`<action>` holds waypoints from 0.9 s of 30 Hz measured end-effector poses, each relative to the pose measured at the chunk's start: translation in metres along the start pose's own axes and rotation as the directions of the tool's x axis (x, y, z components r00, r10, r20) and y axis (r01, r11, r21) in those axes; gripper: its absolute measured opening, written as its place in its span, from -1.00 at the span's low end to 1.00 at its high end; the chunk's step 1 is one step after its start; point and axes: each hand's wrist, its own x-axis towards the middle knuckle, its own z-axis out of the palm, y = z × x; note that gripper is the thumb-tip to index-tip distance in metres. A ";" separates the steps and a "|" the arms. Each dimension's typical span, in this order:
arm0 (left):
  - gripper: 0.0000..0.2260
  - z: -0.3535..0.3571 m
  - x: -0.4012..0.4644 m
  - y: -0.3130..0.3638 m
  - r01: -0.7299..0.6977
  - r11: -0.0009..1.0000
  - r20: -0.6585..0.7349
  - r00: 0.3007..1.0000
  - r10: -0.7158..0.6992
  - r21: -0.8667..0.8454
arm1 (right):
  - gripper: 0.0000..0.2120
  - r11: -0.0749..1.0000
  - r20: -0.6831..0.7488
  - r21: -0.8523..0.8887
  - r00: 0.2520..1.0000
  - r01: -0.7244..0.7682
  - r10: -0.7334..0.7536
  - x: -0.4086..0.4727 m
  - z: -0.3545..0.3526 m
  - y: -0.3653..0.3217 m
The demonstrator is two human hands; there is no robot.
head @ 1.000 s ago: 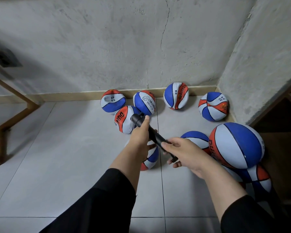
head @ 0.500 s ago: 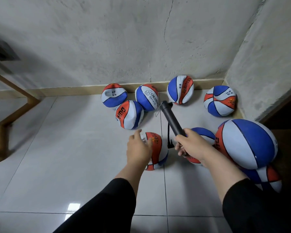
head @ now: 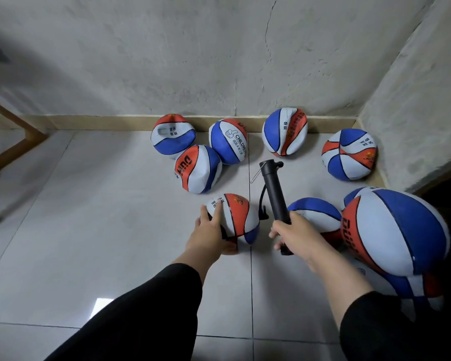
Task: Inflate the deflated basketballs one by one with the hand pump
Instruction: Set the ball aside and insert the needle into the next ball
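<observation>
My right hand (head: 296, 237) grips the lower end of a black hand pump (head: 274, 194), which points away from me with its hose (head: 263, 208) hanging at its left side. My left hand (head: 211, 234) wraps the near left side of a small deflated red, white and blue basketball (head: 236, 216) on the tiled floor. A large inflated basketball (head: 396, 230) sits at the right, resting on flatter ones. Another deflated ball (head: 314, 213) lies just behind my right hand.
Several deflated balls lie along the wall: one (head: 173, 135), one (head: 228, 140), one (head: 284, 131), one in the corner (head: 349, 153), and one (head: 197, 169) nearer me. A wooden frame (head: 16, 142) stands at the left. Concrete walls (head: 219, 56) close the back and right.
My left hand let go of the pump, dropped to the small ball and closed around it. My right hand swung the pump to the right and more upright.
</observation>
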 end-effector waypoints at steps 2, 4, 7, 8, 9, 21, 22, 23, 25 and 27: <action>0.13 -0.005 0.005 -0.010 0.006 0.998 0.008 1.000 -0.005 -0.060 | -0.86 1.000 -0.006 -0.015 1.000 -0.010 0.010 0.008 0.005 0.003; 0.10 -0.009 0.011 -0.023 0.018 0.990 0.040 0.999 -0.012 -0.142 | -0.85 1.000 -0.028 -0.018 1.000 -0.007 0.006 0.016 0.012 0.005; 0.13 -0.020 0.016 -0.043 0.079 0.935 0.113 0.993 -0.042 -0.345 | -0.79 1.000 -0.092 0.029 0.996 -0.010 0.013 0.030 0.024 0.009; 0.12 -0.024 0.017 -0.047 0.091 0.915 0.089 0.994 -0.061 -0.394 | -0.79 0.999 -0.106 0.043 0.994 -0.017 0.022 0.036 0.028 0.011; 0.07 -0.028 0.017 -0.049 0.109 0.902 0.041 0.994 -0.101 -0.417 | -0.79 0.998 -0.110 0.053 0.993 -0.026 0.031 0.042 0.033 0.012; -0.31 -0.035 0.026 -0.050 -0.112 0.970 -0.124 0.989 0.087 -0.216 | -0.77 0.980 -0.003 0.176 0.995 -0.096 0.098 0.090 0.085 -0.007; -0.32 -0.035 0.029 -0.049 -0.086 0.977 -0.121 0.991 0.063 -0.194 | -0.78 0.977 -0.001 0.189 0.994 -0.103 0.105 0.092 0.087 -0.008; -0.38 -0.035 0.029 -0.048 -0.061 0.983 -0.102 0.994 0.043 -0.172 | -0.78 0.975 -0.010 0.193 0.994 -0.109 0.113 0.094 0.089 -0.009; -0.47 -0.032 0.026 -0.044 -0.045 0.992 -0.089 0.995 0.034 -0.119 | -0.73 0.971 0.021 0.188 0.989 -0.150 0.149 0.096 0.090 -0.010; -0.29 -0.028 0.020 -0.040 -0.060 0.998 -0.097 0.994 0.058 -0.021 | -0.67 0.956 0.137 0.175 0.968 -0.234 0.211 0.094 0.092 -0.010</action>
